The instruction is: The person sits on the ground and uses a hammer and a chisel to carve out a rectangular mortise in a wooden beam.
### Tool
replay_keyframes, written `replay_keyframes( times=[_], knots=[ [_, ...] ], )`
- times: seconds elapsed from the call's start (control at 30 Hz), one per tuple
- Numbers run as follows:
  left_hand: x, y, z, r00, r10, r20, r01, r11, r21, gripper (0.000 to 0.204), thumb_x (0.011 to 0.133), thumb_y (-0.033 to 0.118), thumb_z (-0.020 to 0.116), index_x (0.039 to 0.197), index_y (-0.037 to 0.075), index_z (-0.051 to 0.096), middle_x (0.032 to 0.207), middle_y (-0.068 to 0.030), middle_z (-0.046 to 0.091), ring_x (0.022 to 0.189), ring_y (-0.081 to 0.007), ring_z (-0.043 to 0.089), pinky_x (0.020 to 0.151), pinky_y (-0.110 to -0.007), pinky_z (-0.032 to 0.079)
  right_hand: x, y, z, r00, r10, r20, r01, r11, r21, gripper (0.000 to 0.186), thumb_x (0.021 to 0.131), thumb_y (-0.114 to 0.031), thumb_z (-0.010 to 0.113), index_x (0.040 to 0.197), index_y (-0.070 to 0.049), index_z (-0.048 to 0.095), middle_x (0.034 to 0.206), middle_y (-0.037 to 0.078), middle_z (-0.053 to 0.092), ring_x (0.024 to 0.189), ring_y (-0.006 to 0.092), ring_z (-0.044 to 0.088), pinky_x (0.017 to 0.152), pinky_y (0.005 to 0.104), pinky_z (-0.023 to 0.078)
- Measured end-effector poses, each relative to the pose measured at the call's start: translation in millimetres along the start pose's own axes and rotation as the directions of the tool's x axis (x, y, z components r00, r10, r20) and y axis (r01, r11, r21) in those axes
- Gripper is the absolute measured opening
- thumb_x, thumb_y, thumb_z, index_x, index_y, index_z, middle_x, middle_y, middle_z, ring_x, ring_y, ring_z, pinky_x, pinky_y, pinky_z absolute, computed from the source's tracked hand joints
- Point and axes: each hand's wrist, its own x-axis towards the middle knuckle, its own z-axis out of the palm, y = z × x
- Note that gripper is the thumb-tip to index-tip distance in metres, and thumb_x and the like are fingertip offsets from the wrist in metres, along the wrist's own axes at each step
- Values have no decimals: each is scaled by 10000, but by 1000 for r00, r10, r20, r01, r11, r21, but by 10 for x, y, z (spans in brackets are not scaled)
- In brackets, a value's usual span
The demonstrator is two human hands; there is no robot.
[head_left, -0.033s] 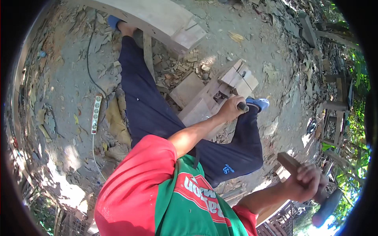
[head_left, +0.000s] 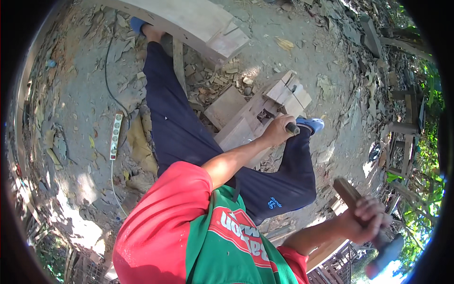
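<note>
Notched timber beam runs betw. the person's dark-trousered legs, squarish mortise cut nr its far end; L hand is right by that hole, fingers curled closed round a tool handle, dark butt showing, lower end hidden. R hand, well apart from beam, has fingers wrapped round a wooden-handled hammer, head twd lower R of view. Flat board & wood chips lie L of beam, blue clog nr its far end; 2nd beam beyond, power strip further L

Dirt floor, dry leaves, sunlit greenery
</note>
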Motion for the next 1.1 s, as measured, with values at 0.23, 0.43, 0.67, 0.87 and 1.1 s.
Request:
replay_keyframes(
  times=[0.23,0.43,0.67,0.87,1.1],
  knots=[
    [109,-221,-75,999,20,-29,-18,997,77,224,774,162,756,814,63,559,781,-118,577,794,-342,575,735,-425,433,-1190,1820,142,626,766,-143,-639,399,-658,179,824,-150,671,776,11,608,558,47,557,513,142,557,530,355,461],
    [-40,-88,-36,999,-52,11,51,997,53,259,789,199,766,789,55,551,766,-117,579,767,-332,577,759,-412,429,-57,462,-416,926,341,-165,-355,631,-690,126,857,-117,613,791,-42,537,635,34,513,514,150,473,533,297,424],
    [-66,-161,73,1000,29,-12,-29,999,30,219,779,142,748,840,55,556,813,-119,585,820,-345,585,753,-439,441,-861,1234,-254,977,201,74,-41,512,-858,155,872,-119,585,760,-15,555,595,61,544,492,146,498,488,331,439],
    [-83,-227,28,998,-7,61,1,995,101,228,766,156,770,871,53,596,881,-133,625,862,-351,601,766,-443,458,-885,1644,-351,738,644,-200,-571,439,-694,164,804,-143,660,729,-21,579,609,71,569,527,148,529,519,332,408],
    [-73,-192,-35,997,-61,52,52,986,156,209,798,194,734,858,66,580,838,-131,598,846,-373,583,763,-443,458,-121,369,-202,996,82,-41,-80,996,51,88,815,-53,589,896,-19,586,643,43,516,543,162,490,545,327,457]
  ],
)
